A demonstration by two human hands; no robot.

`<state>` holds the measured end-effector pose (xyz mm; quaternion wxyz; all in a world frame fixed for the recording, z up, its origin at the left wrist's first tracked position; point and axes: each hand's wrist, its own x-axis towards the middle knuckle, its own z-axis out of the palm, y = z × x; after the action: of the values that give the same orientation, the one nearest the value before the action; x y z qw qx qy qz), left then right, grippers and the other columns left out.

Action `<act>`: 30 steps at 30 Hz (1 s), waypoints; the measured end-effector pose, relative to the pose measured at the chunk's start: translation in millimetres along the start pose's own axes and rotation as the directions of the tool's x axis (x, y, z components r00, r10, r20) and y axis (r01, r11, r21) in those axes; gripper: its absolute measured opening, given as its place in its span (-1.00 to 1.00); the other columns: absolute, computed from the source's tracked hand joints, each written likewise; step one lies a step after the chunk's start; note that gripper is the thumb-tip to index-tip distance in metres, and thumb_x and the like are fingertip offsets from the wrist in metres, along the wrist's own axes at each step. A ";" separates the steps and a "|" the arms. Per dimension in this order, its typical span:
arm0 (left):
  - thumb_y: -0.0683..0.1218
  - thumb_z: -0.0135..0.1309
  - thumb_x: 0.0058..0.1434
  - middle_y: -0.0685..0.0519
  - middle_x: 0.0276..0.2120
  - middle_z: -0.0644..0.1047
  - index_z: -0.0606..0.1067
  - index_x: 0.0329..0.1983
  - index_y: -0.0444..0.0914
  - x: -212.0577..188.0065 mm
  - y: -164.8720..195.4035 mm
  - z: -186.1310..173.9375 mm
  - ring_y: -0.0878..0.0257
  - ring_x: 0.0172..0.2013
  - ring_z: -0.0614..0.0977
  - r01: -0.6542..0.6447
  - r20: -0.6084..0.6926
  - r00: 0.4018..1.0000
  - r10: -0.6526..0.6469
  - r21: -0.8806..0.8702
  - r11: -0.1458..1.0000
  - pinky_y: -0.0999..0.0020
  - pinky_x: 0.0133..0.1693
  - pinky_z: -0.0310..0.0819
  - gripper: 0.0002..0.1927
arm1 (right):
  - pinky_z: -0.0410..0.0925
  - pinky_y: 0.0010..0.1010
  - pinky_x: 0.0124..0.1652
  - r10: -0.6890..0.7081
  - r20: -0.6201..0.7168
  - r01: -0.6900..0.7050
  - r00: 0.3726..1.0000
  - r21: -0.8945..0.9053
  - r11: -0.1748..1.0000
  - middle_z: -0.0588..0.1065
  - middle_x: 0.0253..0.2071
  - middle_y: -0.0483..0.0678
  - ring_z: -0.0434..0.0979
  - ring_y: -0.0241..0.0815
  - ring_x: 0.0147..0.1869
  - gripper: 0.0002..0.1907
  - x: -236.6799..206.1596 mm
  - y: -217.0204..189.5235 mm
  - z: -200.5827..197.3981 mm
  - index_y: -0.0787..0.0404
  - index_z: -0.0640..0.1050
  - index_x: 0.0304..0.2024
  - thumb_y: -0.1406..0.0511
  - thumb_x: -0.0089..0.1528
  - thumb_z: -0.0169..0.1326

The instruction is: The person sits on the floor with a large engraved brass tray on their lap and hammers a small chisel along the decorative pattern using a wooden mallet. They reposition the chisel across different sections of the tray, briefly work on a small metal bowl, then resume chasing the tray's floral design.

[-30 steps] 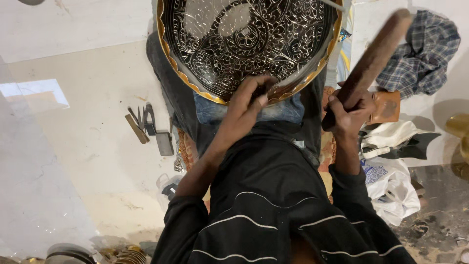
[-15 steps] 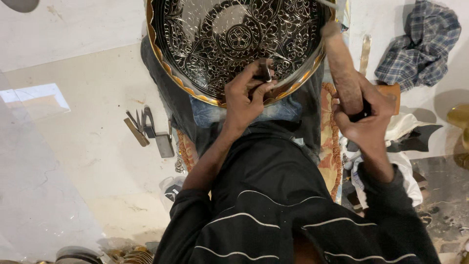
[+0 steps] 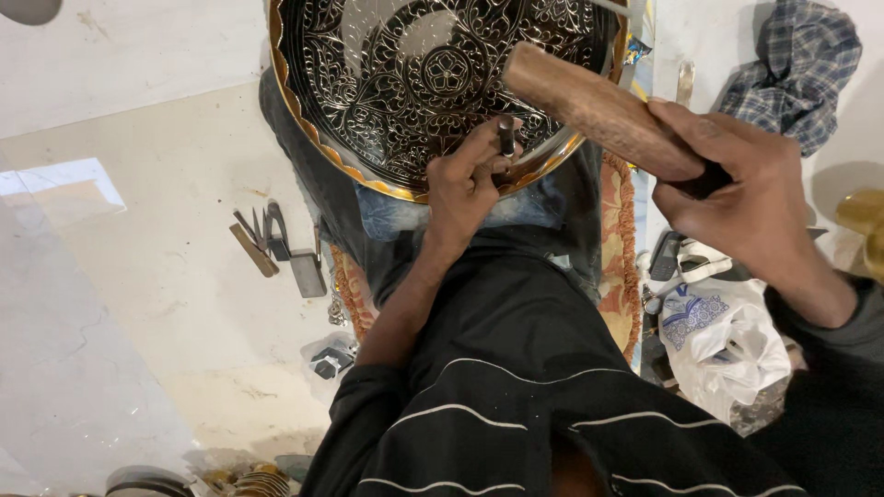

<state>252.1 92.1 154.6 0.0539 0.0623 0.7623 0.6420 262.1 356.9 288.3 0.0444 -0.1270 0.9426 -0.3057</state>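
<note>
Left hand (image 3: 465,184) is pinched tight around a small metal punch (image 3: 505,136), which stands roughly upright with its tip on the engraved round tray (image 3: 405,83), close to the tray's near rim. Right hand (image 3: 746,198) is fully wrapped around a wooden mallet (image 3: 599,110); its long axis runs diagonally, with the head up over the tray's right side, just above the punch. A white plastic bag (image 3: 727,345) sits on the floor to the right, can't tell what's inside. A few loose tools (image 3: 272,244) lie on the floor to the left.
</note>
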 end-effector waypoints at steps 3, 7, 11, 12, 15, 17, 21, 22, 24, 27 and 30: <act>-0.44 -0.08 0.32 0.01 -0.16 0.71 0.50 0.20 -0.17 0.9 -1.1 0.3 0.20 -0.09 0.79 -0.020 -0.014 1.000 0.021 0.047 0.999 0.41 -0.08 0.72 -0.52 | 0.42 -0.42 -0.41 -0.029 0.085 0.036 0.996 -0.089 0.995 0.61 -0.15 0.21 0.57 -0.15 -0.38 -0.27 5.8 1.9 -7.1 0.33 0.54 0.27 0.48 -0.03 0.20; -0.40 -0.03 0.35 0.02 -0.16 0.71 0.51 0.20 -0.15 2.5 -6.1 1.8 0.22 -0.11 0.78 -0.044 -0.002 0.999 0.044 0.058 0.997 0.42 -0.11 0.73 -0.56 | 0.41 -0.38 -0.41 -0.068 0.107 0.061 0.992 0.069 0.996 0.60 -0.14 0.15 0.56 -0.17 -0.38 -0.29 7.3 15.9 -13.0 0.24 0.51 0.31 0.43 0.05 0.19; -0.42 -0.07 0.34 -0.01 -0.15 0.71 0.51 0.20 -0.17 0.9 -9.8 2.6 0.18 -0.08 0.78 -0.034 -0.021 0.999 0.034 0.022 0.999 0.39 -0.07 0.73 -0.54 | 0.50 -0.37 -0.38 -0.187 0.197 0.214 0.962 -0.125 0.969 0.56 -0.12 0.23 0.60 -0.08 -0.36 -0.30 9.0 27.0 -16.6 0.24 0.51 0.30 0.45 0.05 0.22; -0.43 -0.08 0.34 -0.03 -0.13 0.70 0.51 0.20 -0.19 0.4 -10.4 2.8 0.17 -0.06 0.77 -0.057 -0.030 0.998 0.058 0.020 0.998 0.38 -0.03 0.72 -0.54 | 0.50 -0.36 -0.37 -0.210 0.174 0.235 0.962 -0.134 0.963 0.55 -0.10 0.25 0.60 -0.06 -0.35 -0.31 10.2 27.7 -17.4 0.23 0.51 0.30 0.46 0.07 0.21; -0.45 -0.10 0.30 -0.06 -0.14 0.70 0.51 0.19 -0.25 -0.3 -12.1 2.3 0.15 -0.06 0.77 -0.026 -0.032 0.999 0.026 0.002 1.000 0.37 -0.02 0.72 -0.54 | 0.48 -0.38 -0.32 -0.237 0.124 0.246 0.964 -0.069 0.967 0.53 -0.06 0.22 0.60 -0.05 -0.30 -0.37 14.2 25.1 -19.1 0.13 0.51 0.28 0.46 0.12 0.20; -0.46 -0.10 0.26 -0.07 -0.16 0.70 0.51 0.18 -0.29 -0.1 -13.4 1.9 0.14 -0.06 0.77 -0.011 -0.034 0.999 0.012 0.012 1.000 0.37 -0.03 0.71 -0.53 | 0.43 -0.40 -0.31 -0.168 0.177 0.174 0.970 -0.018 0.985 0.53 -0.06 0.15 0.60 -0.10 -0.29 -0.38 16.1 21.6 -21.4 0.04 0.53 0.26 0.42 0.12 0.21; -0.50 -0.17 0.19 -0.10 -0.10 0.69 0.50 0.17 -0.34 1.4 -17.0 1.1 0.11 -0.01 0.75 -0.065 -0.017 0.998 0.066 0.013 0.998 0.34 0.02 0.70 -0.47 | 0.42 -0.29 -0.45 -0.008 0.290 0.073 0.957 -0.213 0.974 0.55 -0.12 0.17 0.55 -0.09 -0.42 -0.22 15.2 17.5 -26.0 0.15 0.48 0.35 0.48 0.02 0.22; -0.51 -0.20 0.17 -0.11 -0.07 0.68 0.50 0.17 -0.35 1.5 -17.8 0.9 0.09 0.00 0.75 -0.074 -0.007 0.997 0.074 -0.005 0.997 0.33 0.05 0.70 -0.45 | 0.46 -0.34 -0.39 -0.059 0.212 0.064 0.975 -0.016 0.998 0.53 -0.09 0.17 0.56 -0.15 -0.35 -0.21 14.3 17.4 -25.8 0.17 0.45 0.36 0.50 0.03 0.16; -0.49 -0.15 0.19 -0.11 -0.07 0.69 0.49 0.17 -0.36 0.6 -18.9 1.3 0.11 -0.04 0.76 -0.074 -0.025 0.997 0.074 0.013 0.997 0.37 0.00 0.70 -0.50 | 0.45 -0.34 -0.37 -0.097 0.186 0.096 0.978 0.014 0.995 0.54 -0.07 0.16 0.56 -0.18 -0.32 -0.24 13.3 17.9 -22.8 0.17 0.47 0.33 0.52 0.03 0.15; -0.48 -0.12 0.17 -0.11 -0.14 0.70 0.51 0.16 -0.38 -1.9 -19.1 1.7 0.12 -0.08 0.77 -0.040 -0.054 0.998 0.043 0.039 0.998 0.39 -0.05 0.69 -0.50 | 0.41 -0.24 -0.35 -0.107 0.172 0.136 0.979 -0.167 0.977 0.57 -0.08 0.14 0.55 -0.12 -0.32 -0.33 14.3 18.3 -14.3 0.17 0.53 0.27 0.54 0.07 0.22; -0.48 -0.14 0.17 -0.12 -0.16 0.70 0.51 0.17 -0.39 -2.4 -19.0 1.9 0.13 -0.08 0.77 -0.036 -0.072 0.997 0.035 -0.017 0.999 0.38 -0.04 0.69 -0.49 | 0.45 -0.23 -0.13 -0.158 -0.087 0.172 0.984 0.183 0.968 0.51 0.00 0.20 0.56 -0.12 -0.10 -0.32 18.8 17.0 -8.2 0.20 0.44 0.35 0.54 0.16 0.18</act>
<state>254.2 90.4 135.5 0.0159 0.0524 0.7566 0.6516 239.0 369.8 284.8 -0.0030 -0.1891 0.8964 -0.4009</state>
